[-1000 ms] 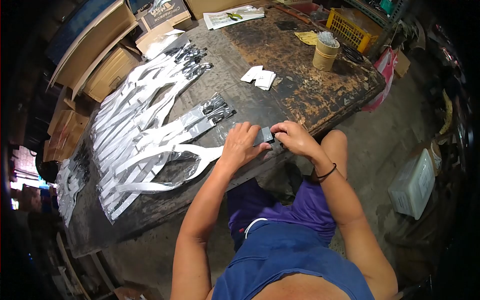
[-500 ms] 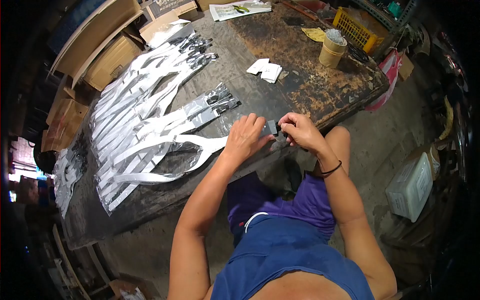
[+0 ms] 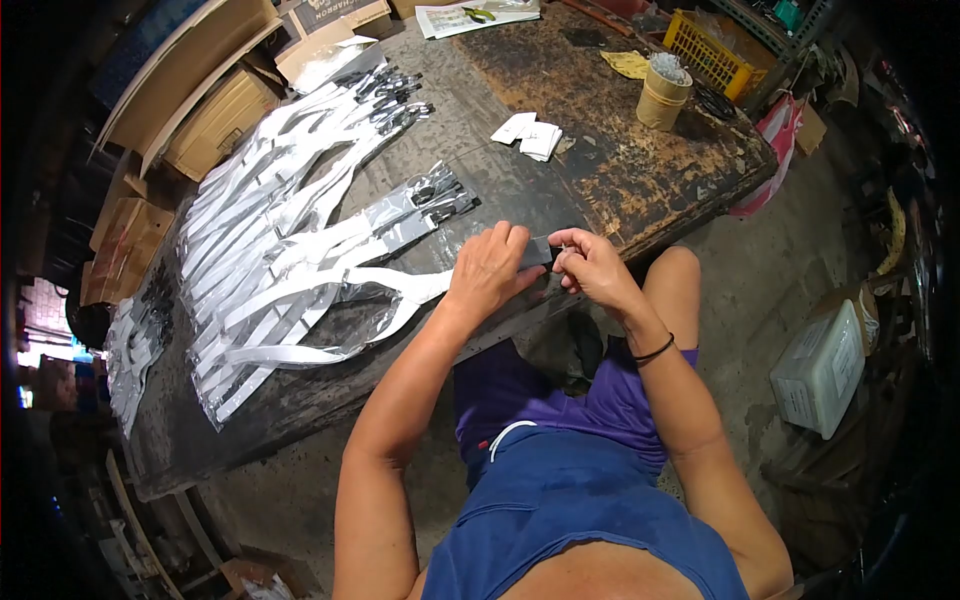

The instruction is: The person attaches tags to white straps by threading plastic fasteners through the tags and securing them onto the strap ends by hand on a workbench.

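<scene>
A white strap in a clear bag (image 3: 390, 280) runs along the table's front edge to my left hand (image 3: 487, 268). My left hand presses around the strap's end, where a dark grey piece (image 3: 538, 252) sticks out between the hands. At that end my right hand (image 3: 590, 268) is pinched, touching a small black part mostly hidden by the fingers. Beyond my left hand lie more bagged straps with black ends (image 3: 440, 200). A larger heap of bagged white straps (image 3: 300, 165) spreads over the table's left side.
White cards (image 3: 540, 140) lie on the dark table (image 3: 620, 180). A tan container (image 3: 662, 95), a yellow cloth (image 3: 626, 65) and a yellow crate (image 3: 710, 55) are at the far right. Cardboard boxes (image 3: 220, 125) border the left. A plastic tub (image 3: 820, 370) stands on the floor.
The view has shifted a little. My right hand has moved slightly around the strap's end, its fingers now closer together. My left hand keeps its hold on the strap.
</scene>
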Demonstrator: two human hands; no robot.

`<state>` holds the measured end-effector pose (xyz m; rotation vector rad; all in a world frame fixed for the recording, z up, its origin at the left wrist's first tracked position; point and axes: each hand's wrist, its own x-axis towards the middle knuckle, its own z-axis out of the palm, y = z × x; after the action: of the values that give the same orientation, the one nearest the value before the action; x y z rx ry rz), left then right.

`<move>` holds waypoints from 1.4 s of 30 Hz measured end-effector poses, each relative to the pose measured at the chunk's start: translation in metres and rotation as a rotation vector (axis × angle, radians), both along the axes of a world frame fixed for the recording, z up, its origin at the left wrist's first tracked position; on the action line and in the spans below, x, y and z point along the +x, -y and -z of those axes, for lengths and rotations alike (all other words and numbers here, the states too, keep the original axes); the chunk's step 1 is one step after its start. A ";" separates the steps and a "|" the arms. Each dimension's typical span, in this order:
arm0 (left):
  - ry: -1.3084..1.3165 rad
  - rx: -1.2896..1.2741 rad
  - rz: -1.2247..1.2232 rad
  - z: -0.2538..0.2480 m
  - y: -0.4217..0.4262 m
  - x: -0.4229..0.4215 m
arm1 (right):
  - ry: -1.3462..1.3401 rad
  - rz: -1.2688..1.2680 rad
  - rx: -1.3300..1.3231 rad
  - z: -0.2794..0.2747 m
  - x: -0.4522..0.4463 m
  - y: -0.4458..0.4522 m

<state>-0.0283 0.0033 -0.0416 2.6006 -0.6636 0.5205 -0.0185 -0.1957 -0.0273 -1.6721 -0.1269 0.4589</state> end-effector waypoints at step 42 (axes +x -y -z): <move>-0.384 -0.063 -0.019 -0.010 -0.071 -0.020 | 0.035 -0.189 -0.138 -0.008 0.015 0.000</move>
<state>-0.0487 0.0742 -0.0319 2.5462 -0.4844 0.0386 -0.0038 -0.1960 -0.0192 -1.8122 -0.2864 0.5916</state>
